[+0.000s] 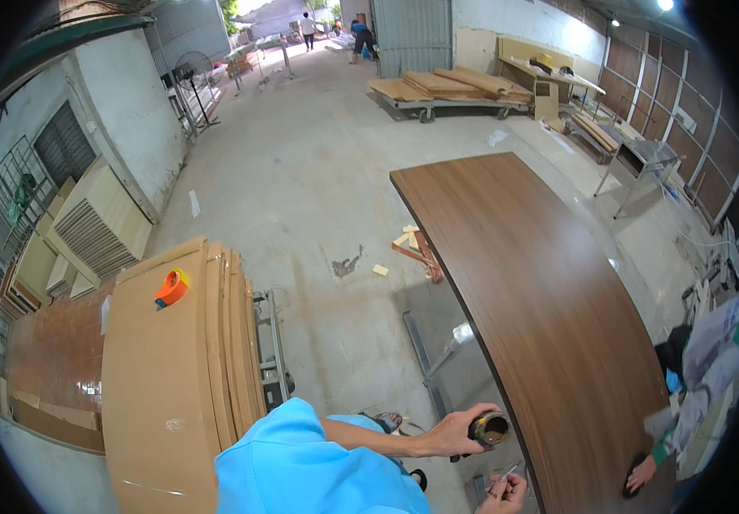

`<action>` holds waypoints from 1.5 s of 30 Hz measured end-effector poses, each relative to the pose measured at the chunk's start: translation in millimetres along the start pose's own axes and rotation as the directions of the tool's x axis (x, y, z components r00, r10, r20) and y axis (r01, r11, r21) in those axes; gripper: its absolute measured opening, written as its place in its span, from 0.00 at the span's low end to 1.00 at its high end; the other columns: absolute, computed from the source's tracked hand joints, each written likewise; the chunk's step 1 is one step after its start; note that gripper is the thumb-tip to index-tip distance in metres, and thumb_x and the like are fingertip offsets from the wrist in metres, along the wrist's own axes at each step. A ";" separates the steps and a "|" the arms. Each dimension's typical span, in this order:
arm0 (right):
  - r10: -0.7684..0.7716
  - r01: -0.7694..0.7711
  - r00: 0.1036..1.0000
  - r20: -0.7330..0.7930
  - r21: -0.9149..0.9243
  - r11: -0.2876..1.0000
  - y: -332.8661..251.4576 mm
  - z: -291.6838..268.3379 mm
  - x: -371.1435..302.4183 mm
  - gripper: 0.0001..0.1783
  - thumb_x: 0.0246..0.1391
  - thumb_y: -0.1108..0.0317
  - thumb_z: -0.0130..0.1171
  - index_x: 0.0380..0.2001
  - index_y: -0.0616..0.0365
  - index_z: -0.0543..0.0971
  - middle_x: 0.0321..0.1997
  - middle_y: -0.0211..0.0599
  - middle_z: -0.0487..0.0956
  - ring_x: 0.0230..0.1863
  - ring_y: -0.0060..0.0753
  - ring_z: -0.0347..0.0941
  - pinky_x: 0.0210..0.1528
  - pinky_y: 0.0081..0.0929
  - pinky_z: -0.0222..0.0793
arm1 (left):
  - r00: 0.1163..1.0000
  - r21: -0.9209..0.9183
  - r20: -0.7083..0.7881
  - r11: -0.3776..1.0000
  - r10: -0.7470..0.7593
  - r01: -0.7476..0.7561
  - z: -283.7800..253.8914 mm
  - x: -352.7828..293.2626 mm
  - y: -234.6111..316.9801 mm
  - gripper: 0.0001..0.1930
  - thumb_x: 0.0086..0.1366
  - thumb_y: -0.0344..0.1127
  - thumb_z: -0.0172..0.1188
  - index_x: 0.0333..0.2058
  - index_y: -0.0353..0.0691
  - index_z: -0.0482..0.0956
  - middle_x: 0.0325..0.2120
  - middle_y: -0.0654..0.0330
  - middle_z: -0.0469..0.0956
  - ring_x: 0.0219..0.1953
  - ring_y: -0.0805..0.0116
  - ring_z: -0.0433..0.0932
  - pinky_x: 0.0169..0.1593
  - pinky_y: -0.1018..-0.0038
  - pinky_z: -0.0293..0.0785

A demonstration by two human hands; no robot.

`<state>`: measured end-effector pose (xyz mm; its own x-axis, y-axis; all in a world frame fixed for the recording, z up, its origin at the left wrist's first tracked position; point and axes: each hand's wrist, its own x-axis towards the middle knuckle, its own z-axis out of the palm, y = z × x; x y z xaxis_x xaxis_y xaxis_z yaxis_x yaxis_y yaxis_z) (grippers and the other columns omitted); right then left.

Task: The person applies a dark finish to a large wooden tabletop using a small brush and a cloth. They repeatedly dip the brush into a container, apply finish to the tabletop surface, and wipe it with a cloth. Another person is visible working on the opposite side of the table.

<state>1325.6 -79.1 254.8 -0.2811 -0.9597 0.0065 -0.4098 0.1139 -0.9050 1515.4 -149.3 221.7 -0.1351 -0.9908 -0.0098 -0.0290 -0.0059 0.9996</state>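
My left hand (451,434) is closed round a small dark open-topped can (491,427), tilted so that its brownish inside shows. Just below it, near the lower edge, my right hand (505,495) pinches a thin light-coloured stick-like tool (509,470); its exact kind is too small to tell. Both hands are beside the near-left edge of a long dark-brown wood-grain panel (541,291), which lies flat at about waist height. Across the panel, a co-worker's hand (643,473) rests on its right side, pressing a small black object (631,481) to the surface.
On my left stands a stack of cardboard-wrapped panels (160,368) with an orange tape dispenser (172,289) on top. Wood scraps (417,248) lie on the floor by the panel. Farther off are a loaded cart (446,90), a standing fan (194,81) and two people.
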 end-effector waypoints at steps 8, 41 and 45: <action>-0.182 0.167 0.974 -0.133 -0.115 0.979 -3.2 19.1 16.1 0.06 0.57 0.73 0.60 0.36 0.65 0.79 0.31 0.39 0.80 0.32 0.32 0.75 0.36 0.30 0.73 | 0.996 0.059 -0.004 0.995 -0.084 0.084 -22.1 -22.7 -18.2 0.36 0.51 0.40 0.72 0.56 0.42 0.63 0.41 0.57 0.79 0.38 0.68 0.78 0.42 0.71 0.75; 0.238 -0.223 0.782 -0.576 0.099 0.970 135.6 230.4 99.8 0.07 0.54 0.74 0.60 0.36 0.63 0.79 0.32 0.42 0.81 0.31 0.37 0.77 0.37 0.32 0.72 | 0.924 0.376 0.345 0.926 -0.166 0.026 -193.0 20.7 -82.1 0.38 0.46 0.35 0.76 0.55 0.34 0.67 0.39 0.52 0.81 0.42 0.65 0.81 0.48 0.70 0.76; 0.134 -0.143 0.783 -0.608 0.034 0.989 138.0 237.2 107.1 0.07 0.57 0.74 0.60 0.37 0.66 0.79 0.28 0.36 0.80 0.28 0.24 0.73 0.33 0.25 0.70 | 0.918 0.407 0.341 0.912 -0.200 0.048 -194.9 21.2 -84.0 0.38 0.46 0.36 0.76 0.55 0.35 0.67 0.38 0.52 0.81 0.41 0.65 0.80 0.48 0.71 0.76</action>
<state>1444.9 -227.1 29.7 -0.8021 -0.5799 0.1426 -0.3360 0.2409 -0.9105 1708.0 -196.1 142.9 -0.4562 -0.8626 -0.2185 -0.4356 0.0024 0.9001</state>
